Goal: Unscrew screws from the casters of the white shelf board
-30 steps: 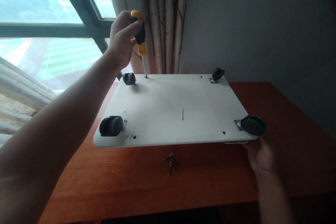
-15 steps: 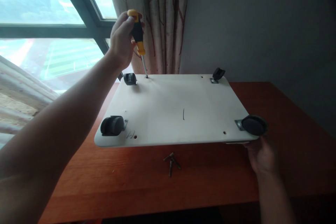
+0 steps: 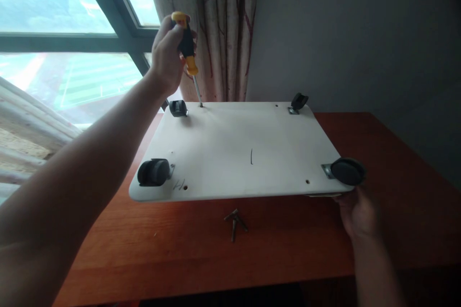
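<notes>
My left hand [image 3: 168,53] is wrapped round the yellow and black handle of a screwdriver [image 3: 186,43]. The screwdriver's tip meets a screw hole near the far left edge of a white board [image 3: 230,148]. Casters stand at the board's corners, among them one at the near left [image 3: 154,172] and one at the near right [image 3: 347,171]. At the near right corner my right hand [image 3: 360,213] grips the board from below, its fingertips partly hidden under the edge. Open holes show at the near left, near right and far right of the board.
Three screws [image 3: 234,224] lie on the reddish wooden table [image 3: 173,249] in front of the board. Behind the table hang a patterned curtain [image 3: 230,33] and a grey wall. A window [image 3: 90,76] is on the left.
The screwdriver's handle has tilted slightly to the left in my left hand, while its tip stays at the same hole. My right hand has hardly moved.
</notes>
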{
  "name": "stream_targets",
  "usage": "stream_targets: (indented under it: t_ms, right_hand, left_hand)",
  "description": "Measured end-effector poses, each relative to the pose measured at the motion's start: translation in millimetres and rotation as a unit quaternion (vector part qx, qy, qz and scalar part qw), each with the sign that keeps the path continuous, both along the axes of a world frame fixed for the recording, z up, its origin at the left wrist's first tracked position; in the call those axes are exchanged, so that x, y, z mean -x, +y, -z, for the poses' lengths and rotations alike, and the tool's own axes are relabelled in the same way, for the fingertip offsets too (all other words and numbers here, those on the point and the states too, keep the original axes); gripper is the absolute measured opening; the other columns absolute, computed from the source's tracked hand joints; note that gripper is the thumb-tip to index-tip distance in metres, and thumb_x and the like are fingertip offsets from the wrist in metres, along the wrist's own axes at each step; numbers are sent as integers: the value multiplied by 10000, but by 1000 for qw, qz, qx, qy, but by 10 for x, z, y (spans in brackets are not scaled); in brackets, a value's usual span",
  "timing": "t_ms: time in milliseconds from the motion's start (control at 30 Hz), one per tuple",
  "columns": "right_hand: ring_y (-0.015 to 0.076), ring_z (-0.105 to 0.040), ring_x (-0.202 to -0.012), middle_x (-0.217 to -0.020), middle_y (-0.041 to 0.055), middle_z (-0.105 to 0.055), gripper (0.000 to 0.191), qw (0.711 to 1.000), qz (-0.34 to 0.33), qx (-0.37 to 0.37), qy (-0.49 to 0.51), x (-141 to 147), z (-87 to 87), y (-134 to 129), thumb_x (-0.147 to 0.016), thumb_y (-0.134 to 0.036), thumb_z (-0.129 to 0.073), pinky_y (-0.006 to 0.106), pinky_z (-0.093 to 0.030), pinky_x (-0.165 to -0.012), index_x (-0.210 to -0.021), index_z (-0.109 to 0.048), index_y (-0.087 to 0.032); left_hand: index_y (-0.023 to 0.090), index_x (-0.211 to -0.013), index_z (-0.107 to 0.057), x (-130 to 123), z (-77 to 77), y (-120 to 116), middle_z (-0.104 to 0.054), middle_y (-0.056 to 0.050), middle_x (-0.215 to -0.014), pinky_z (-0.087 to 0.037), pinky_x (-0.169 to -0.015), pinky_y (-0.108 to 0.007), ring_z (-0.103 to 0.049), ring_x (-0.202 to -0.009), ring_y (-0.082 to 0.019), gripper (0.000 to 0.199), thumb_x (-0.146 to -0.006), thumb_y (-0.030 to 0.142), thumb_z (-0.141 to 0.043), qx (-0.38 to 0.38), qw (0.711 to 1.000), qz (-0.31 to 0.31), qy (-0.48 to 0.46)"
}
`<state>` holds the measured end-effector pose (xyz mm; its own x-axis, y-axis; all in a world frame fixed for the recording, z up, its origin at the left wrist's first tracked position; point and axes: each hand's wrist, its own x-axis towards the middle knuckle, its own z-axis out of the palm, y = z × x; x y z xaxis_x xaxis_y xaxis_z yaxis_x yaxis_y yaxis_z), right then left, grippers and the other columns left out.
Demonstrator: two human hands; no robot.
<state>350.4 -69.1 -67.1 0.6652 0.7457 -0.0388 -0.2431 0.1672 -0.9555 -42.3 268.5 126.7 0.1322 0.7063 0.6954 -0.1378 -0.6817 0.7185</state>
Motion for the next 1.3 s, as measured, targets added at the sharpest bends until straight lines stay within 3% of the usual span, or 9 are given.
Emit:
stream_targets:
  t_ms: [200,300,433,600,700,800,967,1133,1300]
  right_hand:
    - [100,-493,-486,-571,-30,-565,345,1000,3,-3,7,-23,38,1,-729,-490,-764,222,-394,-419,-674,-616,-184]
    - [105,-500,-486,-568,-28,-568,356,1000,6,-2,2,-30,42,-7,-728,-500,-765,228,-400,-420,-668,-614,-183]
    - [110,-508,-489,-575,-23,-582,360,1000,0,0,6,-26,27,-12,-739,-509,-756,237,-410,-426,-670,-618,-183]
    - [111,-507,-492,-566,-22,-575,356,1000,6,5,7,-21,31,-4,-736,-502,-756,237,-409,-430,-662,-614,-184]
    - [102,-491,-495,-563,-29,-556,362,1000,9,4,7,-22,36,2,-733,-498,-759,232,-415,-446,-654,-600,-183]
    - [98,-486,-494,-565,-33,-546,375,1000,6,3,6,-22,34,2,-730,-506,-763,232,-414,-450,-655,-591,-182]
    - [110,-496,-494,-565,-27,-543,388,1000,11,2,5,-19,29,-6,-739,-521,-760,236,-390,-436,-659,-588,-183]
    - [107,-485,-506,-570,-27,-536,371,1000,-7,-1,4,-25,40,-8,-770,-508,-735,237,-380,-452,-657,-593,-185]
    - [109,-483,-509,-575,-28,-545,354,1000,-4,-2,7,-35,62,-6,-767,-501,-736,247,-394,-469,-668,-605,-187]
  left_hand:
    - [401,-891,-501,-12,7,-89,-671,106,-969,-534,-627,-402,-621,-745,-198,303,-783,361,-780,-44,998,-45,17]
    - [454,-952,-535,-4,17,-58,-642,83,-880,-480,-591,-395,-559,-642,-191,224,-833,432,-722,-71,996,-51,10]
    - [450,-1030,-650,46,16,-6,-662,3,-937,-480,-688,-470,-606,-778,-251,213,-875,574,-575,-20,1000,-18,0]
    - [448,-853,-635,31,-29,-71,-688,85,-995,-520,-724,-479,-643,-881,-249,134,-772,495,-730,-9,999,-34,-3]
    - [430,-835,-573,-14,-49,-123,-692,136,-943,-524,-655,-438,-637,-715,-192,258,-731,456,-808,6,999,-45,-9]
    - [407,-837,-570,-31,-41,-114,-658,93,-823,-467,-572,-377,-546,-573,-147,230,-777,445,-789,-38,998,-51,-12]
    - [407,-958,-660,-10,-19,-29,-669,-2,-906,-494,-659,-455,-573,-689,-215,203,-844,568,-613,-5,1000,9,-10]
    - [435,-817,-599,-26,-43,-57,-673,55,-914,-518,-739,-512,-628,-816,-252,163,-753,466,-746,-19,999,-41,-1]
    - [433,-872,-557,-21,-17,-39,-649,80,-889,-488,-624,-437,-565,-620,-175,235,-781,474,-770,-49,997,-52,-6]
